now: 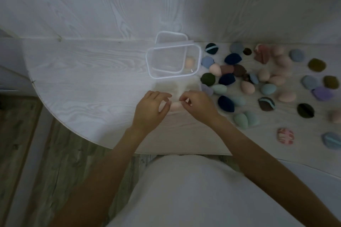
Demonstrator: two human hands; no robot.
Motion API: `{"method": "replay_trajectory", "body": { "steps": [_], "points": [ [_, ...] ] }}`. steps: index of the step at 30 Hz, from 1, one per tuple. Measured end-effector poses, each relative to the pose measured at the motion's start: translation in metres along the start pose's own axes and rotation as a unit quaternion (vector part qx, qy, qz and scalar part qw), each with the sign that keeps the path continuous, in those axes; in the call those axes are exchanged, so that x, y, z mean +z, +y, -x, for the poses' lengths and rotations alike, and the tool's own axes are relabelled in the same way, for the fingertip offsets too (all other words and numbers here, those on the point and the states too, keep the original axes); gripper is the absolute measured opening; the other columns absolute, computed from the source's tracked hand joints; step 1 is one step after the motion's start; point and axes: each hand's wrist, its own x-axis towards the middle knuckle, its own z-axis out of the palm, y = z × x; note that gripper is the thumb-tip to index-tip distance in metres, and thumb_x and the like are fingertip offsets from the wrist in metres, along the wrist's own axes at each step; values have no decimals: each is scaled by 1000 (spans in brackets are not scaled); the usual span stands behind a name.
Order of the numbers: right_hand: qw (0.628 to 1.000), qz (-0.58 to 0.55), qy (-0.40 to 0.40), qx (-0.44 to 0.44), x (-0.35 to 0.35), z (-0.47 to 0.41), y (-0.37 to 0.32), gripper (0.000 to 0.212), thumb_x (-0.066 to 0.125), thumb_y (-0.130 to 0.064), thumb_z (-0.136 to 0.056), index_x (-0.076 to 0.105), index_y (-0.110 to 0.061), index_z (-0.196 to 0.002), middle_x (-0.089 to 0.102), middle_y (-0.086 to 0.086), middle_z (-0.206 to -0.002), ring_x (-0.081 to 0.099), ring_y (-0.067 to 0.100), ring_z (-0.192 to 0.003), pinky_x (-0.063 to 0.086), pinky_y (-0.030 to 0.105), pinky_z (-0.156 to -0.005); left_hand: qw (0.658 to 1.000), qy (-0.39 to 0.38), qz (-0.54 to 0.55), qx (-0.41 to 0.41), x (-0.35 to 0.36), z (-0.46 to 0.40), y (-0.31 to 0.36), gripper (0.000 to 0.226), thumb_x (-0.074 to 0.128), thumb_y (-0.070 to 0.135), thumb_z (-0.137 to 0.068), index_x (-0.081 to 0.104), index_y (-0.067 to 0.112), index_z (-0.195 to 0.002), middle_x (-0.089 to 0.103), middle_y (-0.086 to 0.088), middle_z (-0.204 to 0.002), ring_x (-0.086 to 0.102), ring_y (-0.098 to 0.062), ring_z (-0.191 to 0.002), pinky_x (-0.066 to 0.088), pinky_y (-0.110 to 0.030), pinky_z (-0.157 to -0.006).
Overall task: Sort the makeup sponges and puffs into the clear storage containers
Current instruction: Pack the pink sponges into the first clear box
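Note:
A clear storage container (197, 55) stands on the white table (83, 79) with one peach sponge (189, 61) inside it. A second clear container or lid (162, 37) leans behind it against the wall. My left hand (151, 109) and my right hand (200, 105) meet in front of the container, fingers curled. Between their fingertips they pinch a pale pink sponge (175, 106), mostly hidden by the fingers. To the right, several loose sponges and puffs are spread out, among them a navy sponge (226, 103) and a mint sponge (219, 89).
The pile of sponges and puffs reaches the right edge, with a patterned pink puff (285, 136) near the table's front. The table's rounded left edge (46, 105) drops to a wooden floor. A white panelled wall rises right behind the containers.

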Motion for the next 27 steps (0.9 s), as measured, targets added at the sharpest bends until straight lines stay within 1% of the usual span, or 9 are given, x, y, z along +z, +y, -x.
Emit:
{"method": "replay_trajectory", "body": {
  "steps": [4,7,9,14,16,18,23,25,27],
  "points": [
    [999,-10,45,-11,-45,15,36,13,56,-17,-90,68,-12,-91,65,-1,-81,57,14,-70,41,24,-56,996,14,87,23,24,-29,46,24,52,19,-88,67,11,-104,66,0,-86,52,-11,-84,39,-16,-74],
    [995,-1,90,31,-75,30,85,11,58,-14,-88,68,-11,-90,68,6,-80,59,20,-70,47,34,-61,992,-37,116,21,52,-62,75,28,52,17,-86,64,7,-109,65,-8,-98,54,-15,-90,38,-16,-78],
    [990,0,117,74,-90,36,118,11,59,-12,-87,69,-10,-91,69,9,-86,60,23,-74,50,37,-66,990,-88,111,3,71,-89,91,32,55,13,-86,59,7,-116,61,-13,-110,56,-24,-97,41,-24,-83],
    [984,63,98,133,-104,33,162,27,56,-12,-89,63,-10,-116,60,15,-114,56,31,-101,42,35,-81,974,-218,-28,-46,115,-150,102,54,49,7,-87,35,9,-140,32,-19,-145,36,-39,-124,34,-42,-99],
    [981,108,76,140,-103,28,166,35,56,-18,-90,56,-11,-125,54,17,-121,52,33,-107,42,38,-85,958,-263,-108,-37,128,-165,97,60,47,8,-87,28,12,-144,25,-17,-149,28,-38,-131,32,-42,-104],
    [975,143,49,163,-99,23,169,42,56,-26,-91,49,-13,-130,48,16,-125,49,33,-109,42,40,-85,943,-290,-162,-29,136,-172,94,58,45,7,-89,28,14,-144,30,-17,-146,29,-36,-130,36,-41,-102],
    [970,130,65,196,-89,19,171,38,61,-24,-87,49,-9,-120,45,18,-122,49,32,-101,43,40,-79,931,-264,-251,10,137,-173,90,48,48,9,-91,36,15,-137,37,-16,-133,37,-31,-119,39,-35,-92],
    [969,132,75,193,-86,20,171,35,60,-19,-86,49,-8,-117,47,18,-118,51,31,-95,45,39,-72,948,-232,-216,12,131,-169,92,44,51,11,-90,40,12,-132,39,-15,-131,39,-29,-116,42,-34,-91],
    [967,142,91,190,-86,24,169,33,57,-16,-86,49,-6,-116,51,18,-113,53,31,-90,43,37,-65,978,-169,-119,4,118,-163,96,39,56,14,-89,47,7,-126,44,-15,-126,44,-28,-110,45,-34,-84]
  ]
}}
